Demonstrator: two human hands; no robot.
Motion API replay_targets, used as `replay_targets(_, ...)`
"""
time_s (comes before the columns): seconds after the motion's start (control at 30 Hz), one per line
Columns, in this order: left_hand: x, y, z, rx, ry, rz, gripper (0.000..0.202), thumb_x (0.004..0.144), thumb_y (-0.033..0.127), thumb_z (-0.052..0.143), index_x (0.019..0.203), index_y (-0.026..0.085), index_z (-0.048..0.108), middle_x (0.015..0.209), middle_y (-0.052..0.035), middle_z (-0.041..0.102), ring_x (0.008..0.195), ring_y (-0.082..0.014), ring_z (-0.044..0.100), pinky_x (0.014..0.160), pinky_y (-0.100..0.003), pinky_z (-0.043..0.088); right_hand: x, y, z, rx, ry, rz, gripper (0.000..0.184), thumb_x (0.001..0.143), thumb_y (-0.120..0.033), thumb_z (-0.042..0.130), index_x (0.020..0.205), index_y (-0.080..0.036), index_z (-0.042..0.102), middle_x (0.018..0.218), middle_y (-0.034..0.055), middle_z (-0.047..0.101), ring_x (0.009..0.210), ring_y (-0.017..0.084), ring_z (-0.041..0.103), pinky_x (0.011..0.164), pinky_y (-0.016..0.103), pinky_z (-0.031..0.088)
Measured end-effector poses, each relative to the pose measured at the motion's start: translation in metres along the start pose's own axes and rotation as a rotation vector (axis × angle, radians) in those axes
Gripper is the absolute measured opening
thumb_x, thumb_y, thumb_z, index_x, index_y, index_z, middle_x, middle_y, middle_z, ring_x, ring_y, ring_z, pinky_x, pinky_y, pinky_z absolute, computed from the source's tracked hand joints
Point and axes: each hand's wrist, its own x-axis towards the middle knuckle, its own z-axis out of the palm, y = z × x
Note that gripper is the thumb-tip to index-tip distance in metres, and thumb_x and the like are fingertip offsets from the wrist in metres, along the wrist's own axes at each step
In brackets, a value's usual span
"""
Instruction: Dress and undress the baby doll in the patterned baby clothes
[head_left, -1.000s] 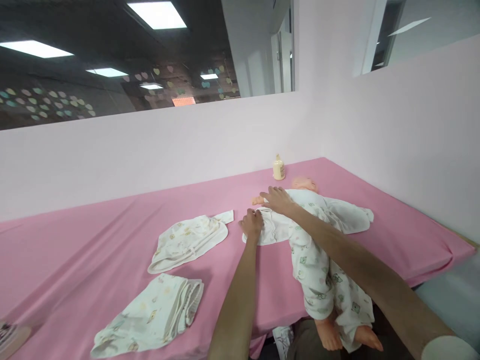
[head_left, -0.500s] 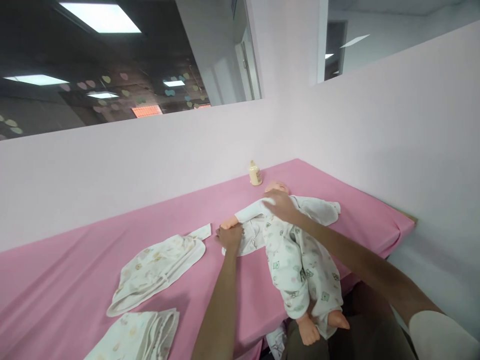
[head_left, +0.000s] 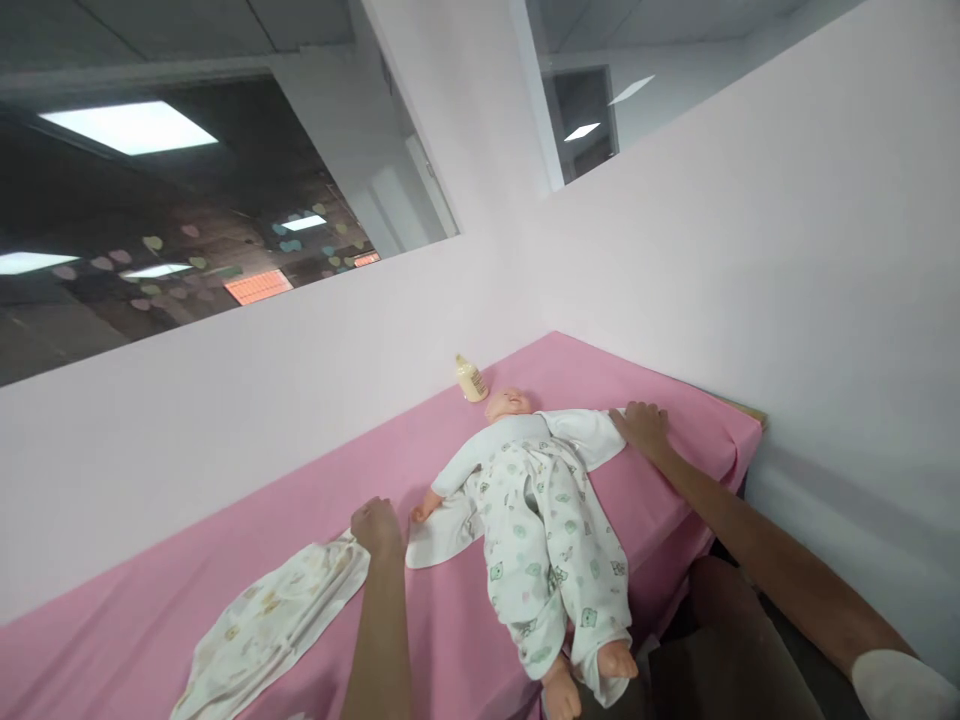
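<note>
A baby doll lies on its back on the pink-covered table, in a white top and white trousers with small green prints. My left hand is closed at the upper end of a white patterned baby garment lying flat to the left of the doll. At the doll's other side, my right hand has its fingers closed at the end of the spread white sleeve. A white cloth flap lies under the doll's bare hand, apart from my left hand.
A cream-coloured baby bottle stands beside the doll's head, near the wall. The pink sheet covers the table up to the corner of two white walls. Windows are set into the walls above.
My left hand has left the doll's hand and moved left to the patterned garment. My right hand has gone from the doll's chest to the sleeve end at right. The view has shifted.
</note>
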Motion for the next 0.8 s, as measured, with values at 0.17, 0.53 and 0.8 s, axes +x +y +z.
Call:
replay_targets(0.17, -0.047, 0.074, 0.022, 0.0, -0.193, 0.381, 0.029, 0.087, 0.029, 0.038, 0.107, 0.021, 0.057, 0.117, -0.0067, 0.062, 0.108, -0.0193, 0.058, 0.096, -0.032, 0.045, 0.006, 0.001, 0.003, 0.07, -0.034, -0.052, 0.026, 0.091, -0.027, 0.036, 0.087, -0.014, 0.059, 0.084, 0.0107, 0.064, 0.083, 0.024, 0.058, 0.077, 0.035, 0.035)
replay_targets(0.53, -0.145, 0.162, 0.107, 0.655, -0.913, 0.974, 0.027, 0.086, 0.018, 0.042, 0.101, 0.018, 0.064, 0.116, -0.0117, 0.064, 0.109, -0.0256, 0.058, 0.094, -0.035, 0.042, 0.023, 0.031, -0.012, 0.141, -0.005, -0.065, 0.021, 0.092, -0.028, 0.034, 0.087, -0.018, 0.051, 0.083, 0.0063, 0.061, 0.072, 0.017, 0.053, 0.061, 0.029, 0.033)
replay_targets(0.8, -0.143, 0.155, 0.107, 0.726, -0.904, 1.009, 0.03, 0.085, 0.016, 0.042, 0.106, 0.018, 0.064, 0.119, -0.0126, 0.063, 0.114, -0.0248, 0.055, 0.099, -0.034, 0.036, 0.051, 0.068, -0.035, 0.113, 0.1, 0.229, 0.035, 0.091, -0.022, 0.025, 0.109, -0.006, 0.051, 0.1, 0.0203, 0.061, 0.087, 0.029, 0.057, 0.066, 0.035, 0.037)
